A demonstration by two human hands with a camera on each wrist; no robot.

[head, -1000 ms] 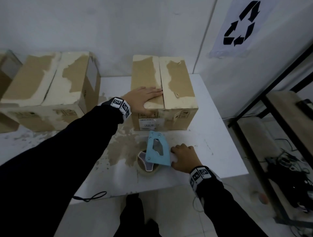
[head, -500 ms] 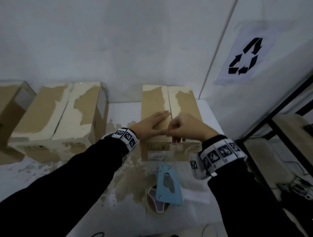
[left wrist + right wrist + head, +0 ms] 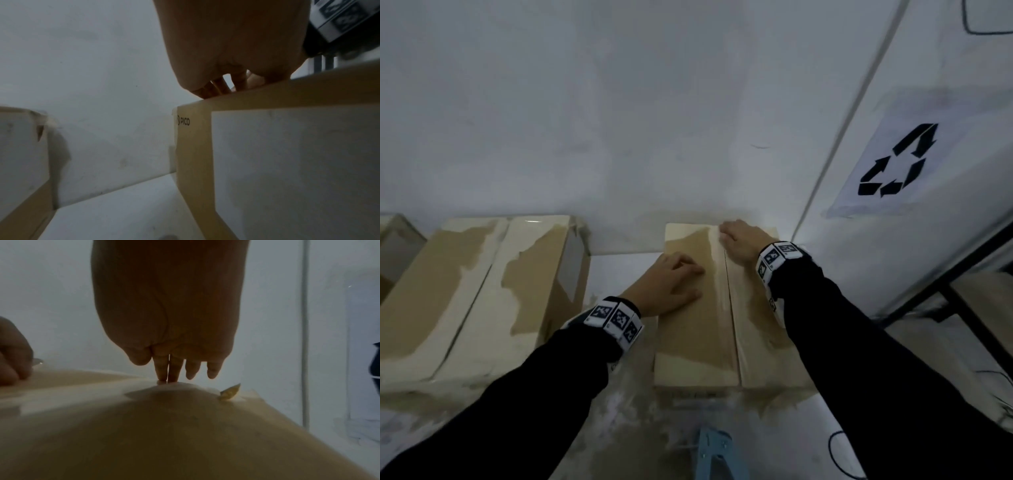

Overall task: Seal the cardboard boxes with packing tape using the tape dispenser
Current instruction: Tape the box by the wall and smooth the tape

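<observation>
**Inspector:** Two hands are on one box (image 3: 695, 329), the right-most carton on the worktop (image 3: 619, 270). Its long axis runs away from the person toward the wall (image 3: 619, 102), and the centre seam (image 3: 726, 308) between the flaps follows that axis.

**Clerk:** Position of each hand?

**Inspector:** Left hand (image 3: 671, 287) lies palm down on the left flap, just beside the seam, fingers relaxed and gripping nothing. Right hand (image 3: 739, 245) is at the far end of the seam, near the wall edge; the right wrist view shows its fingertips (image 3: 167, 374) pressing straight down on the lid. Whether a strip of tape lies under them I cannot tell; the surface is pale and blurred there.

**Clerk:** And the tape dispenser?

**Inspector:** Tape dispenser (image 3: 717, 455) stands on the worktop at the near side, in front of the box, well apart from both hands and roughly in line with the seam. Neither hand holds it.

**Clerk:** Which hand is nearer to it?

**Inspector:** By my judgement the left, being closer to the near end; the right is stretched to the far end. Any taping pass would have to run along the seam's length, so the dispenser must be fetched first.

**Clerk:** Other cartons?

**Inspector:** One larger box (image 3: 482, 291) sits to the left, apart from the hands.
</observation>
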